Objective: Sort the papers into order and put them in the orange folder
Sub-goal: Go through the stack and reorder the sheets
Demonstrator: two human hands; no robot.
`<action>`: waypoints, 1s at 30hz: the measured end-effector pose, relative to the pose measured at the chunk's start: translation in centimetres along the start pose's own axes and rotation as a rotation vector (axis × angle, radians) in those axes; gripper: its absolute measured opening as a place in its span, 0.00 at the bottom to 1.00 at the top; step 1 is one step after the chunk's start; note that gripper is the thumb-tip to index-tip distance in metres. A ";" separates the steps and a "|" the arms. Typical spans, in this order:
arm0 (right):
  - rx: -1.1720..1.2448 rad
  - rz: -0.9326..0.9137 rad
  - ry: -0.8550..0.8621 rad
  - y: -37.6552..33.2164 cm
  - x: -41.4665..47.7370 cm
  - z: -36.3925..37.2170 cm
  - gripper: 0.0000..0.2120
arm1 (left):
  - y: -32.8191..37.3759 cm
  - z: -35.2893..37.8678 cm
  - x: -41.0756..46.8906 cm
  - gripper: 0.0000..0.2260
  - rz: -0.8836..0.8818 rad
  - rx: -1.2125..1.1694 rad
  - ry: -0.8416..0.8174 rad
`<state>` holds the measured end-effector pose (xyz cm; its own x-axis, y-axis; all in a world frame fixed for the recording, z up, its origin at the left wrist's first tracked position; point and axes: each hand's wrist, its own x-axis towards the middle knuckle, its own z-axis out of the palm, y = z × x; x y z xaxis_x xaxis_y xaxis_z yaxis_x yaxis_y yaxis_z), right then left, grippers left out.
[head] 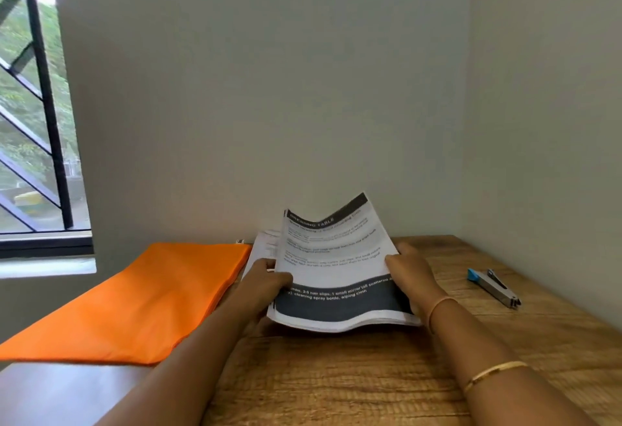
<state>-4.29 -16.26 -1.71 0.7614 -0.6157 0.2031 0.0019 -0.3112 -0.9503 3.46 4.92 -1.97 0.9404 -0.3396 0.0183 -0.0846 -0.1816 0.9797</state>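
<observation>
A stack of printed papers (333, 257) is held up off the wooden table (336, 375), its top sheet carrying a dark header and a dark band near the bottom. My left hand (266, 279) grips the stack's left edge with the thumb on top. My right hand (409, 274) grips the right edge. The far end of the sheets curls upward. More white sheets (264, 245) lie flat behind the left hand. The orange folder (134, 301) lies flat on the left, partly hanging over the table's left edge.
A stapler (494, 286) with a blue tip lies on the table at the right. Walls close the table in behind and on the right. A barred window (33, 105) is at the left.
</observation>
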 end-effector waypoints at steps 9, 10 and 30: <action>-0.466 -0.037 -0.322 -0.5 -0.7 0.0 0.04 | -1.1 -1.8 1.1 0.16 0.067 -0.086 0.170; -0.534 -0.051 -0.322 -0.5 -0.7 0.1 0.06 | -1.3 -1.8 1.2 0.19 0.061 -0.035 0.189; -0.914 -0.276 -0.026 -2.0 -5.3 -0.1 0.11 | -1.0 0.7 0.0 0.12 0.526 0.986 -0.136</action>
<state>-8.39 -12.45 -0.82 0.8240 -0.4228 0.3771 -0.3150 -0.8952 -0.3153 3.30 4.50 -3.05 0.6724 -0.6758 0.3020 -0.7402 -0.6159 0.2698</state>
